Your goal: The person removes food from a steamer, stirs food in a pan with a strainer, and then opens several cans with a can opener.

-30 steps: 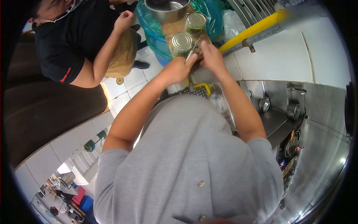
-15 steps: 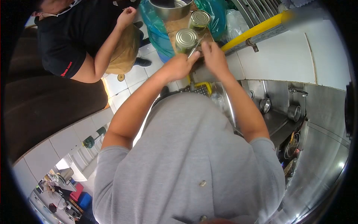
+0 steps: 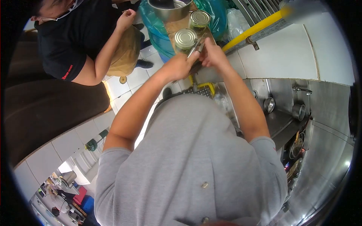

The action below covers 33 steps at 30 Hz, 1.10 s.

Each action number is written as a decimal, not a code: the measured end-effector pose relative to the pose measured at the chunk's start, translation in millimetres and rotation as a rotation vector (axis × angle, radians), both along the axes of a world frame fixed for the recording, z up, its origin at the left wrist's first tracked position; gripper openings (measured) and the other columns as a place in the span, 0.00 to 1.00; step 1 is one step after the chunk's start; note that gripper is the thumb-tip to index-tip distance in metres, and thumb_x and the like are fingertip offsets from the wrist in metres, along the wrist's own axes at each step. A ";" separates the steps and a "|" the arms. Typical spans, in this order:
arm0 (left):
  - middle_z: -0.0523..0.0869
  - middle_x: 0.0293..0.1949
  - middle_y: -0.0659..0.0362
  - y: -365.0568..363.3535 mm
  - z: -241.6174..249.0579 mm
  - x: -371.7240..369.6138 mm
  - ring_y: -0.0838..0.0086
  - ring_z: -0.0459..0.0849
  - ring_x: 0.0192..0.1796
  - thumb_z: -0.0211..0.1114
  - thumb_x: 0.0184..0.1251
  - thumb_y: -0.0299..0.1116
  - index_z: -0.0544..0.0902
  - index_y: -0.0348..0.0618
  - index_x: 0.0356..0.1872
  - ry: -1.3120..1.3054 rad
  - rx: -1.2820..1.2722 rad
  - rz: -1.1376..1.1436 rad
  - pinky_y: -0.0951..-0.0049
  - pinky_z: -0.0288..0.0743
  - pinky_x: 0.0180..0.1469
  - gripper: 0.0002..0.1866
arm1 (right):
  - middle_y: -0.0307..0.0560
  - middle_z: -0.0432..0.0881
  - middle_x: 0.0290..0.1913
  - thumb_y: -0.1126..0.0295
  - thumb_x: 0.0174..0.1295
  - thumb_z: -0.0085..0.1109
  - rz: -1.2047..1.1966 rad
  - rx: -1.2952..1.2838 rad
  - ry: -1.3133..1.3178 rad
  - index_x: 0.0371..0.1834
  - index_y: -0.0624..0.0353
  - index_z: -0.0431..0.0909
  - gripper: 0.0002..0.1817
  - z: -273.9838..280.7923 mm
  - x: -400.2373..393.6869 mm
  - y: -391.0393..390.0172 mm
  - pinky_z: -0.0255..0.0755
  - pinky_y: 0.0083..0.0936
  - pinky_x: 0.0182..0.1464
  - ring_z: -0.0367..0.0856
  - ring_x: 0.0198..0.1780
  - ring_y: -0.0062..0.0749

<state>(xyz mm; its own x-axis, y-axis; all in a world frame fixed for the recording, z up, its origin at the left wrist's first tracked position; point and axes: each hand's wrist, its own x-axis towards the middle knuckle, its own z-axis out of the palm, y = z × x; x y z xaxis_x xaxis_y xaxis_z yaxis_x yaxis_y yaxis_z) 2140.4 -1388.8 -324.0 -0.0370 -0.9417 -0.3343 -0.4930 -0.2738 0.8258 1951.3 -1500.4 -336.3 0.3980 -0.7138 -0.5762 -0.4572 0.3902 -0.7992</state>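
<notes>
Fingers of my left hand [image 3: 179, 67] are wrapped around a slim two-armed metal tool [image 3: 195, 45] that looks like a can opener, its arms pointing up and away from me. My right hand [image 3: 213, 54] meets the tool from the right side, with curled fingers close against it; its grip is partly hidden. Just beyond the hands stands a sealed tin can [image 3: 186, 37] with a ringed metal lid. A second tin can [image 3: 200, 18] is behind it to the right. Both stand upright on a brown board [image 3: 174, 27].
A steel pot [image 3: 171, 12] stands at the far end of the board. Green plastic bags [image 3: 151, 26] flank it. A yellow pipe [image 3: 256, 32] runs along the right wall. A person in black [image 3: 75, 41] stands at left. Steel pans [image 3: 298, 112] lie to the right.
The tool's two arms now show more distinctly above my left hand. My right hand has shifted slightly left and turned, its fingers now lower. The cans appear slightly further left as the view moved.
</notes>
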 end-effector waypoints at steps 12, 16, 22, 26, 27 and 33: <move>0.89 0.41 0.39 -1.9 -5.1 8.2 0.59 0.87 0.43 0.42 0.88 0.65 0.85 0.22 0.53 0.034 0.094 -0.071 0.57 0.80 0.52 0.44 | 0.55 0.87 0.38 0.40 0.79 0.52 -0.072 -0.078 -0.084 0.54 0.65 0.83 0.32 -3.2 13.9 18.4 0.82 0.45 0.48 0.88 0.42 0.61; 0.89 0.42 0.43 2.9 4.9 5.6 0.59 0.86 0.43 0.41 0.89 0.63 0.85 0.30 0.61 0.112 0.032 -0.099 0.57 0.80 0.53 0.40 | 0.55 0.86 0.36 0.41 0.80 0.52 -0.022 -0.346 0.048 0.54 0.65 0.83 0.31 -10.8 0.6 20.0 0.81 0.46 0.47 0.87 0.41 0.61; 0.88 0.39 0.43 -1.3 9.7 8.6 0.54 0.86 0.43 0.41 0.88 0.64 0.85 0.30 0.58 0.036 0.009 -0.088 0.56 0.79 0.53 0.41 | 0.63 0.80 0.59 0.54 0.75 0.65 0.249 -1.460 0.171 0.62 0.68 0.76 0.27 15.6 -6.5 26.2 0.79 0.44 0.53 0.82 0.60 0.58; 0.88 0.38 0.40 -2.2 12.4 11.5 0.52 0.87 0.44 0.43 0.87 0.66 0.85 0.25 0.52 -0.016 0.058 -0.093 0.55 0.79 0.52 0.44 | 0.59 0.85 0.48 0.48 0.79 0.58 0.319 -1.552 0.171 0.57 0.68 0.79 0.28 -3.4 3.9 7.6 0.82 0.41 0.44 0.87 0.47 0.52; 0.88 0.38 0.40 -0.6 15.0 12.4 0.52 0.87 0.44 0.43 0.87 0.66 0.85 0.25 0.52 -0.019 0.061 -0.094 0.55 0.79 0.52 0.44 | 0.55 0.84 0.41 0.46 0.80 0.53 0.116 -0.838 0.048 0.55 0.68 0.80 0.29 -7.9 12.6 10.3 0.81 0.39 0.39 0.87 0.39 0.48; 0.88 0.37 0.39 3.4 23.0 13.0 0.51 0.88 0.43 0.43 0.87 0.66 0.85 0.24 0.48 0.065 -0.014 -0.065 0.54 0.79 0.52 0.44 | 0.49 0.81 0.28 0.42 0.83 0.44 -0.064 -0.290 0.004 0.51 0.66 0.82 0.33 5.7 14.1 21.0 0.81 0.39 0.33 0.86 0.28 0.47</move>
